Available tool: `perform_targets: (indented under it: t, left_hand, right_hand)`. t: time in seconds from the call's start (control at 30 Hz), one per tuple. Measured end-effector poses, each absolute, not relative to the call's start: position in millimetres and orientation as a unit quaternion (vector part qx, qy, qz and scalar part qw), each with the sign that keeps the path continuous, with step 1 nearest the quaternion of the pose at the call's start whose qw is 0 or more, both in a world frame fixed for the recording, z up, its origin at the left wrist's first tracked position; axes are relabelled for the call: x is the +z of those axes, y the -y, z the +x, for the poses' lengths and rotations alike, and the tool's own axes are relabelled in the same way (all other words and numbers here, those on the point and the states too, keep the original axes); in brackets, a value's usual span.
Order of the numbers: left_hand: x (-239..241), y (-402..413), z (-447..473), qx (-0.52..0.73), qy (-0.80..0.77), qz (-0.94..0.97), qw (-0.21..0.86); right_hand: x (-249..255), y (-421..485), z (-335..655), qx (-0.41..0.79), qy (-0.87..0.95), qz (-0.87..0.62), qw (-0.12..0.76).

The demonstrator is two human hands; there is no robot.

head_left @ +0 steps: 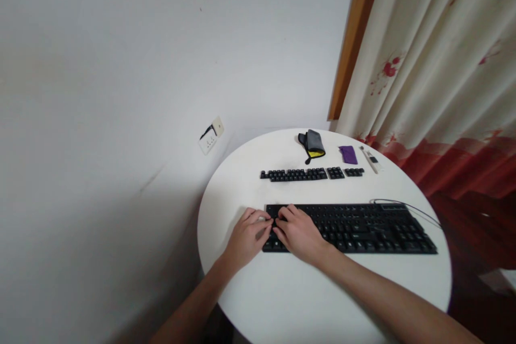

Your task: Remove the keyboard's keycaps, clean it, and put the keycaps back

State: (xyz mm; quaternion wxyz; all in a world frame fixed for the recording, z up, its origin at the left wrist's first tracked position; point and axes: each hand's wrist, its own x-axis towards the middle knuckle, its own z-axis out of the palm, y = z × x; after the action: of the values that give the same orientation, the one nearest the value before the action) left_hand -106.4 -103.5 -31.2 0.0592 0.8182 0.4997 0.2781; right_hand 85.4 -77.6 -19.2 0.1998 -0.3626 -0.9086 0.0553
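Note:
A black keyboard (363,228) lies across the front half of the round table. At its left end my left hand (249,234) is closed, thumb and fingertips pinched together by the edge keys. My right hand (300,231) rests over the left keys, its fingertips also drawn together and almost meeting those of the left. Whatever sits between the fingertips is too small and covered to make out. Behind the keyboard, loose black keycaps are set out in a long group (298,174), a smaller group (335,173) and a short row (354,172).
A folded grey cloth (315,141) with a yellow underside lies at the back of the white table (237,183). Right of it are a purple cloth (348,155) and a slim brush-like tool (369,159). A cable (419,210) trails off the right edge. Wall and curtain (423,64) stand behind.

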Motion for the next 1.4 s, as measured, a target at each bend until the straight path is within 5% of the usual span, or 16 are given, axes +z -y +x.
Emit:
perform_targets:
  t: [0.3, 0.63, 1.4]
  left_hand:
    - [-27.6, 77.1, -113.1, 0.285, -0.518, 0.803, 0.08]
    - [-29.9, -30.9, -106.3, 0.281, -0.545, 0.789, -0.029]
    - [-44.2, -14.0, -108.0, 0.247, -0.499, 0.83, -0.022]
  right_hand:
    - [-27.6, 77.4, 88.0, 0.095, 0.887, -0.386, 0.234]
    - [-26.3, 76.5, 94.4, 0.139, 0.829, -0.424, 0.337]
    - [-24.5, 66.7, 100.9, 0.15, 0.813, -0.446, 0.342]
